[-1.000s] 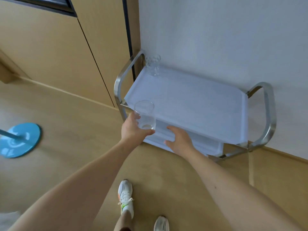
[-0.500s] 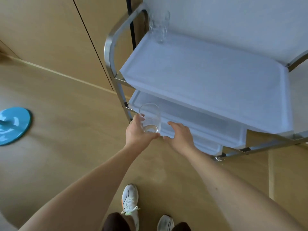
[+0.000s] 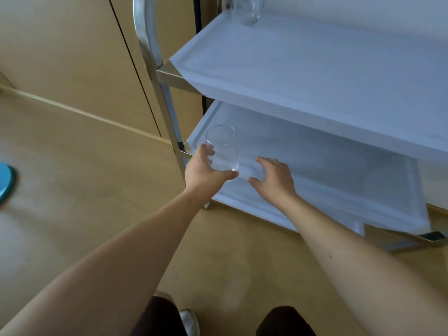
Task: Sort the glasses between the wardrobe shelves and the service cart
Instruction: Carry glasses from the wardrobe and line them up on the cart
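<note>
Fingers of the left hand (image 3: pixel 203 170) are wrapped around a clear glass (image 3: pixel 221 149) low on its body, over the cart's lower shelf (image 3: pixel 327 166). Right hand (image 3: pixel 271 180) hovers beside it, loosely curled, holding nothing. Glass looks light but slick and breakable, so I'd grip mid-body, not the rim.

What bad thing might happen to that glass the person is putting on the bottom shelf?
The left hand grips the clear glass low on its side, near the front left corner of the cart's lower shelf. Set down too close to that edge, it might tip off onto the floor. The upper shelf hangs over it, so lifting carelessly may knock the rim. The right hand hovers close beside and may bump it.
</note>
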A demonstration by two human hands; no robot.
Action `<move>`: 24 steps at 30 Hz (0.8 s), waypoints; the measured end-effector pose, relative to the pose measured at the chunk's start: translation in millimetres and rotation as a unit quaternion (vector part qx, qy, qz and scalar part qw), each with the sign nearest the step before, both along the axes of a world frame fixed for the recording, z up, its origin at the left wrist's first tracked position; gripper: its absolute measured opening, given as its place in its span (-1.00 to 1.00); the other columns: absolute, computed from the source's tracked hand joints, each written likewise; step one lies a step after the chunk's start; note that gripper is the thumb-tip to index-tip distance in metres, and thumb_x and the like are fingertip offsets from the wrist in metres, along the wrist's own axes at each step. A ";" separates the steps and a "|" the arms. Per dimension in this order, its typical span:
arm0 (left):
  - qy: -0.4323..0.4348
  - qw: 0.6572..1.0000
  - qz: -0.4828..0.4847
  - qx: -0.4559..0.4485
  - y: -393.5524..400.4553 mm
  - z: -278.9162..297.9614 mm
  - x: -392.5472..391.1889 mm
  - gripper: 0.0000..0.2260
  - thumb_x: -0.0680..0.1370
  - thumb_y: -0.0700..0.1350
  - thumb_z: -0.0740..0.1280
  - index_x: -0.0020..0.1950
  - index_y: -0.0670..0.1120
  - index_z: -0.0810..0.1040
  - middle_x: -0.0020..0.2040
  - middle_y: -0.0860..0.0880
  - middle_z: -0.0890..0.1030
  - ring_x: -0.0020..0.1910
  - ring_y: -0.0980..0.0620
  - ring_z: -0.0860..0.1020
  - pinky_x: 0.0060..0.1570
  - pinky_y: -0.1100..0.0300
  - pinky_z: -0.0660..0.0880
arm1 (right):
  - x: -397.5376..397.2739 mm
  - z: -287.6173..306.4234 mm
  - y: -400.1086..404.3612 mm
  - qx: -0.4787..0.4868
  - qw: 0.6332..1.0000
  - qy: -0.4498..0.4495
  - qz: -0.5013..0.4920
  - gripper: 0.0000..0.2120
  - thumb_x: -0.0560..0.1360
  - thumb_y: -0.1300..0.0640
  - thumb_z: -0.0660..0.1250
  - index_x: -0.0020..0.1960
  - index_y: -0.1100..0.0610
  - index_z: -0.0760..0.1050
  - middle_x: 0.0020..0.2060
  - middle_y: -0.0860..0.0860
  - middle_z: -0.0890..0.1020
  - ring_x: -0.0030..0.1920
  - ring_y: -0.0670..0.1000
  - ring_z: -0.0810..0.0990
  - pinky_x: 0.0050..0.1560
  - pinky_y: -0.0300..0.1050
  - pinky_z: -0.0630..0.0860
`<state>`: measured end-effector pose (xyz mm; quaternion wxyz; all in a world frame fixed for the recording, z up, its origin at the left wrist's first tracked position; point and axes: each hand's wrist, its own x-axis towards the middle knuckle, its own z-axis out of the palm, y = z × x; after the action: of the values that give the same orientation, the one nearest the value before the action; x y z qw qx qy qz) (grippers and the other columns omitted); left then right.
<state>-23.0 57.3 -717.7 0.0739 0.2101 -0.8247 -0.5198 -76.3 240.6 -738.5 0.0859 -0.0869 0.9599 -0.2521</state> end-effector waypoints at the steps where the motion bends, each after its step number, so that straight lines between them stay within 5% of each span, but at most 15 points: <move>1: 0.011 1.000 0.003 0.000 -2.2 -4.7 -4.1 -0.31 0.22 0.06 0.67 0.23 0.19 0.37 0.10 0.26 0.50 0.09 0.22 0.50 0.02 0.19 0.49 | -5.4 -4.6 -2.5 0.002 1.000 0.013 0.004 -0.41 0.52 -0.04 0.44 0.50 0.06 0.40 0.43 0.06 0.47 0.45 0.19 0.34 0.39 -0.05 0.29; 4: 0.042 0.999 0.010 -0.008 -7.8 -14.0 -18.3 -0.30 0.23 0.07 0.66 0.26 0.15 0.40 0.09 0.26 0.50 0.04 0.30 0.48 -0.01 0.23 0.45 | -20.9 -15.1 -10.4 -0.007 0.999 0.047 0.007 -0.43 0.53 -0.06 0.42 0.49 0.07 0.41 0.42 0.08 0.48 0.43 0.20 0.35 0.41 -0.06 0.25; 9: 0.074 0.997 0.012 -0.017 -12.3 -28.0 -43.7 -0.31 0.23 0.06 0.67 0.27 0.09 0.43 0.07 0.24 0.50 0.07 0.16 0.51 -0.10 0.30 0.41 | -44.1 -31.2 -18.1 0.009 0.997 0.077 0.011 -0.42 0.55 -0.12 0.37 0.50 0.06 0.40 0.43 0.11 0.45 0.45 0.21 0.31 0.43 -0.04 0.23; 14: 0.098 0.995 0.011 -0.024 -13.1 -42.1 -74.8 -0.30 0.25 0.06 0.68 0.30 0.06 0.44 0.08 0.21 0.51 0.06 0.13 0.52 0.03 0.15 0.48 | -71.6 -45.8 -17.7 0.034 0.994 0.102 0.005 -0.42 0.57 -0.21 0.31 0.50 0.06 0.41 0.44 0.11 0.45 0.45 0.21 0.31 0.45 -0.01 0.25; 19: 0.125 0.991 0.009 -0.051 -19.5 -56.9 -116.0 -0.31 0.24 0.11 0.67 0.26 0.08 0.44 0.06 0.20 0.52 -0.03 0.24 0.51 -0.12 0.21 0.42 | -103.1 -63.6 -20.7 0.076 0.993 0.089 0.013 -0.42 0.62 -0.28 0.13 0.56 -0.04 0.29 0.56 0.12 0.27 0.55 0.20 0.17 0.54 0.04 0.11; 24: 0.153 0.986 0.019 -0.069 -26.2 -64.7 -158.5 -0.37 0.24 0.15 0.65 0.20 0.09 0.45 0.01 0.21 0.52 -0.07 0.24 0.51 -0.20 0.25 0.37 | -133.6 -60.4 -43.4 0.100 0.990 0.103 0.007 -0.53 0.68 -0.15 0.04 0.52 -0.01 0.31 0.52 0.15 0.27 0.53 0.26 0.14 0.51 0.15 0.12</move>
<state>-181.5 31.1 -782.4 0.2231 0.1381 -0.8334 -0.4864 -209.9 197.2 -798.9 -0.0032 -0.1099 0.9835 -0.1439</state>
